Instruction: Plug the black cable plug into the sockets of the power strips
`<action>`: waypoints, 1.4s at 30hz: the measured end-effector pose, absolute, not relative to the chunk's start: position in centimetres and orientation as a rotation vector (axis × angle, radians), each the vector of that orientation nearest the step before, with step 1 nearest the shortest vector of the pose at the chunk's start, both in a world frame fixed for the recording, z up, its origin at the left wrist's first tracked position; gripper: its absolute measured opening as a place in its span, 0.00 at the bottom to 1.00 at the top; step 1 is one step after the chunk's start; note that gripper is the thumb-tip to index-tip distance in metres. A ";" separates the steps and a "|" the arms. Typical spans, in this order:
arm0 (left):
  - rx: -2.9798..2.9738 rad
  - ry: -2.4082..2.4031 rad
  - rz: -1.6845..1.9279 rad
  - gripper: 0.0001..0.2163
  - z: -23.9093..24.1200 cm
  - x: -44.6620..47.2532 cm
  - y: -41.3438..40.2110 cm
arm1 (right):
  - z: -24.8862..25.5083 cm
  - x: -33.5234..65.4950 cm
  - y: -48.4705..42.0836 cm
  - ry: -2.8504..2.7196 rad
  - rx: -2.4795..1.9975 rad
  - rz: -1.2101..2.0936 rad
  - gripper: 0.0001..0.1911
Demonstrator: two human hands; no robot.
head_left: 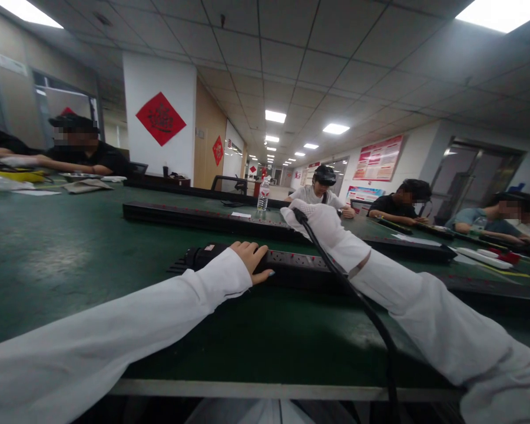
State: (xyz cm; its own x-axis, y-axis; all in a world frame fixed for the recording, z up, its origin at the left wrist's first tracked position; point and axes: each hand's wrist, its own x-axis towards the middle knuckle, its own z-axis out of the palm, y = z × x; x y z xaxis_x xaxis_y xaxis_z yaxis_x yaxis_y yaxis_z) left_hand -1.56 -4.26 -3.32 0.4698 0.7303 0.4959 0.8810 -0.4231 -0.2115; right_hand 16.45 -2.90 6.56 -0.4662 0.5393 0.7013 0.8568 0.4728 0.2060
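Note:
A long black power strip [287, 259] with a row of sockets and small red parts lies across the green table in front of me. My left hand [249, 259], bare, grips its left part, fingers over the top and thumb against the near side. Over the strip, my right hand [315, 221] in a white glove is raised and closed around the end of a black cable [335, 271]. The cable's thick black end pokes out at the glove, and the rest drops past the table's front edge. The fingertips are hidden behind the hand.
More long black strips [181, 215] lie farther across the table [92, 259]. A water bottle [263, 195] stands behind them. A person [320, 188] sits opposite, with others along both sides. White trays [483, 257] lie at the right.

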 end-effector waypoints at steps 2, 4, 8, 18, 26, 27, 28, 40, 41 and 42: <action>-2.284 -1.354 -0.457 0.25 -3.3 -1.6 -4.3 | 4.5 15.4 -2.9 -2.220 -1.230 -0.764 0.23; -2.318 -1.360 -0.427 0.24 -3.1 -1.6 -4.3 | 2.4 14.5 -3.0 -2.317 -1.325 -0.770 0.23; -2.336 -1.373 -0.413 0.24 -2.8 -1.6 -4.6 | 0.3 14.0 -3.2 -2.366 -1.410 -0.764 0.23; -2.302 -1.395 -0.355 0.22 -2.4 -1.3 -5.1 | 0.2 14.6 -3.7 -2.367 -1.380 -0.801 0.23; -2.299 -1.374 -0.346 0.23 -2.6 -1.5 -4.8 | 0.0 14.7 -3.6 -2.349 -1.349 -0.789 0.24; -2.299 -1.374 -0.345 0.23 -2.6 -1.5 -4.8 | 0.0 14.8 -3.6 -2.355 -1.347 -0.783 0.24; -2.301 -1.374 -0.345 0.23 -2.6 -1.5 -4.8 | 0.0 14.8 -3.6 -2.356 -1.350 -0.779 0.24; -2.302 -1.374 -0.339 0.22 -2.6 -1.4 -4.9 | -0.1 14.9 -3.4 -2.338 -1.301 -0.811 0.24; -2.299 -1.369 -0.340 0.22 -2.6 -1.4 -4.8 | -0.1 15.0 -3.4 -2.336 -1.303 -0.812 0.24; -2.297 -1.365 -0.343 0.22 -2.7 -1.5 -4.8 | -0.2 15.0 -3.4 -2.334 -1.306 -0.812 0.24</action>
State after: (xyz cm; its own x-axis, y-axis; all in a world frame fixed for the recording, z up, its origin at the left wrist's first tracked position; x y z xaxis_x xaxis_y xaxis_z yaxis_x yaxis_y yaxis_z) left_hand -1.46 -4.75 -2.70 0.4810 0.7665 0.4256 0.8766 -0.4131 -0.2468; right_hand 14.96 -3.42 -0.15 -0.5172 0.6584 0.5469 0.8557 0.4127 0.3124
